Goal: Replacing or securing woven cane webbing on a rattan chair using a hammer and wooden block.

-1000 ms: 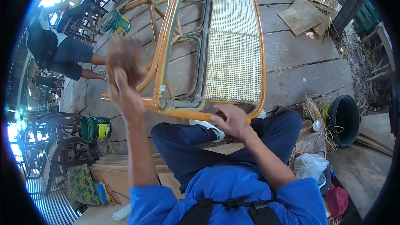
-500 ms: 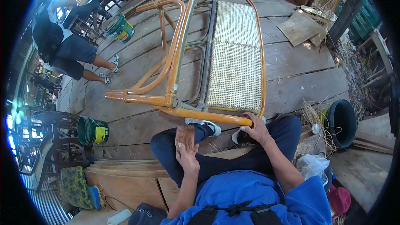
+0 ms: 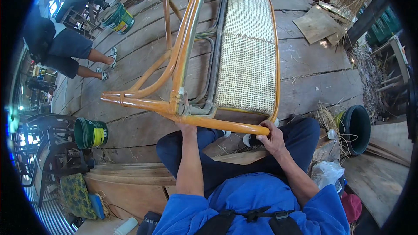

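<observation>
Rattan chair point(image 3: 188, 48), varnished orange, rests on the plank floor point(image 3: 309, 67), its near rail point(image 3: 222, 125) toward the floor's near edge. Its pale woven panel point(image 3: 248, 52) fills the right side. A flat wooden board point(image 3: 315, 26) lies by the floor's right edge, farther off. A green bucket point(image 3: 87, 133) stands near the floor's near left corner. The right hand point(image 3: 273, 140) grasps the rail's right end; the left hand point(image 3: 187, 127) is partly hidden behind the rail's left part, its hold impossible to tell.
</observation>
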`<state>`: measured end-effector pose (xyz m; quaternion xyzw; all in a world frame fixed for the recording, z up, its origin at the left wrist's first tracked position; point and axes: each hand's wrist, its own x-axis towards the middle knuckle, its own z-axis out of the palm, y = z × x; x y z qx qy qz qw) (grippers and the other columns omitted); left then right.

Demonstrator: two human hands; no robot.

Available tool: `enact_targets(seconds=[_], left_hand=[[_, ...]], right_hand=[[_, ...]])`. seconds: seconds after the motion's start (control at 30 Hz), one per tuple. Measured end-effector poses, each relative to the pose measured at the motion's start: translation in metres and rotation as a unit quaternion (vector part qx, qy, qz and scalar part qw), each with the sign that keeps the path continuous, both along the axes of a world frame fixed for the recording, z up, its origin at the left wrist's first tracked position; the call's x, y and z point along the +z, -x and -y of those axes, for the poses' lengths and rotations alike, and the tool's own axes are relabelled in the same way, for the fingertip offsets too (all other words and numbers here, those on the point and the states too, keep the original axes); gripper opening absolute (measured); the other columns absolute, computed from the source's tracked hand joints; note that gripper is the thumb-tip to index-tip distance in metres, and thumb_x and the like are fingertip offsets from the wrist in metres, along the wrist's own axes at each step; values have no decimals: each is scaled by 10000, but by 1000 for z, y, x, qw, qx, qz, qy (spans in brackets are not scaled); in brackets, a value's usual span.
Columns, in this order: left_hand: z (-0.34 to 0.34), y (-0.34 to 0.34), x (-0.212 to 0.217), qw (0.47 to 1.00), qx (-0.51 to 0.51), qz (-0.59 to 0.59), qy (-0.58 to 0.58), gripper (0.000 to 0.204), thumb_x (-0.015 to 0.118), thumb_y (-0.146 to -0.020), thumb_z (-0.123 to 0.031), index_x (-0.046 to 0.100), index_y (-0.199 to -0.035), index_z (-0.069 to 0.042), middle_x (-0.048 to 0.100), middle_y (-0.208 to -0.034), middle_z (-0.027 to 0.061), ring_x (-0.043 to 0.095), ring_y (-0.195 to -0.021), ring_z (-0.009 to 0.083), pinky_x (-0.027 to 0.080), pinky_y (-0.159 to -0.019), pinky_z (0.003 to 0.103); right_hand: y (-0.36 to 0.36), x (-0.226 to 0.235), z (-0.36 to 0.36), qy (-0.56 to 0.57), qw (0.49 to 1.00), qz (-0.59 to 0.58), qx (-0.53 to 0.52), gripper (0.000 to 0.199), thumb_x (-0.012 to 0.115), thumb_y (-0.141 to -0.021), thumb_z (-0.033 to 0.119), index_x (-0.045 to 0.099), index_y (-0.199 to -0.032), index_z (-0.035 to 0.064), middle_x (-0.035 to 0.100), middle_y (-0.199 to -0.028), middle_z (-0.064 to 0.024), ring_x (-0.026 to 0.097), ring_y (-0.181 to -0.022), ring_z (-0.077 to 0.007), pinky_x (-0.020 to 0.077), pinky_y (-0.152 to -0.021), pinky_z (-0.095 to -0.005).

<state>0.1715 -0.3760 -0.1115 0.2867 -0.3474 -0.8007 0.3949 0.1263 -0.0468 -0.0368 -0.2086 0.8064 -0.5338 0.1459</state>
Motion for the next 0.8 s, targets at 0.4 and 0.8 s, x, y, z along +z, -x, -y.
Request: enact_targets(seconds=[0.4,0.8], left_hand=[[40,-30,-7,992,94,72,-38,410,417,-955,-329,409,-1312,-128,455,-1294,49,458,-1173,191,431,-940,360],[39,-35,7,960,115,67,248,390,467,-938,-309,475,-1252,-78,522,-1181,83,527,-1057,189,476,-887,348]], right_hand=[[-34,26,61,-69,990,-15,123,544,655,-777,432,549,-1047,-28,580,-925,-196,573,-856,-349,456,-786,-407],[-41,1,59,-2,984,72,162,574,663,-751,454,560,-1064,-16,600,-977,-200,585,-915,-331,460,-808,-391]])
